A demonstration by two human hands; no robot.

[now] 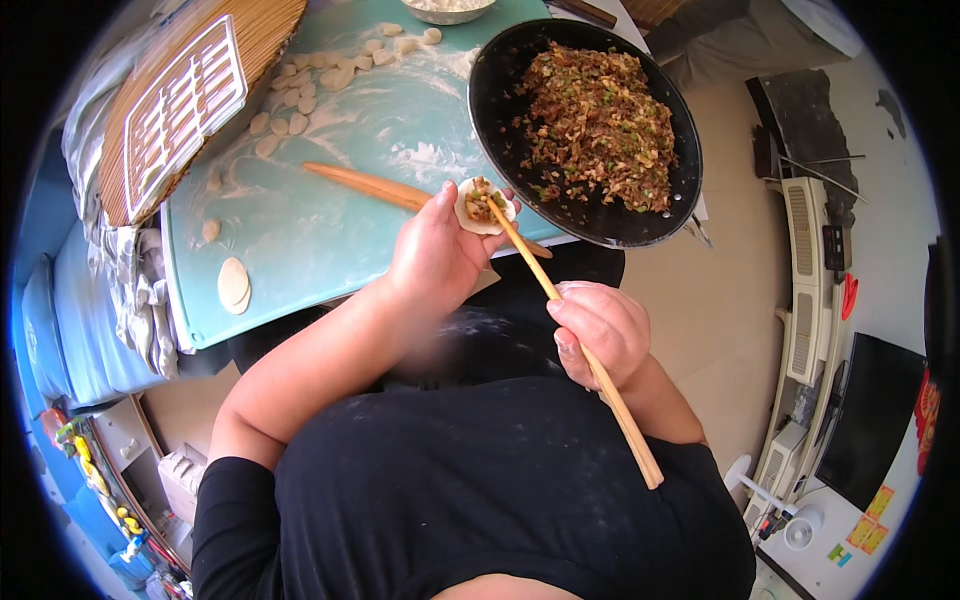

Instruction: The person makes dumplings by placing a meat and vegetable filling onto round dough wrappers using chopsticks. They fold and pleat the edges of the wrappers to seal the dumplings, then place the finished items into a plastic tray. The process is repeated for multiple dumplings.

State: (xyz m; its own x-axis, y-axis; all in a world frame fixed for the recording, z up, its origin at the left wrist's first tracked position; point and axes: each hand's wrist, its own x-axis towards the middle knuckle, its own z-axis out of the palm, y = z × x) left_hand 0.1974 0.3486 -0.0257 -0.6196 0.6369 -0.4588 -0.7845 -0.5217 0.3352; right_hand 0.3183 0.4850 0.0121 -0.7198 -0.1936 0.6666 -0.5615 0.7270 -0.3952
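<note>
Soft, floppy round dough wrapper (486, 207) with filling lies cupped in the left hand (437, 250), best supported underneath, while the right hand (600, 330) at five o'clock pinches wooden chopsticks (575, 335).

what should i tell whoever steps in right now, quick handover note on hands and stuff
Left hand: cups a round dumpling wrapper with a little filling in it, over the near edge of the board.
Right hand: grips chopsticks, tips in the wrapper's filling.
Things: black pan of chopped filling at right; rolling pin on the floured blue board; rolled flat wrappers at the board's left edge; small dough pieces at the far side.
Done: dough portioned, a few wrappers rolled, this one part filled.
Left: this wrapper is not folded shut; dough pieces unrolled; no finished dumplings in view.
</note>
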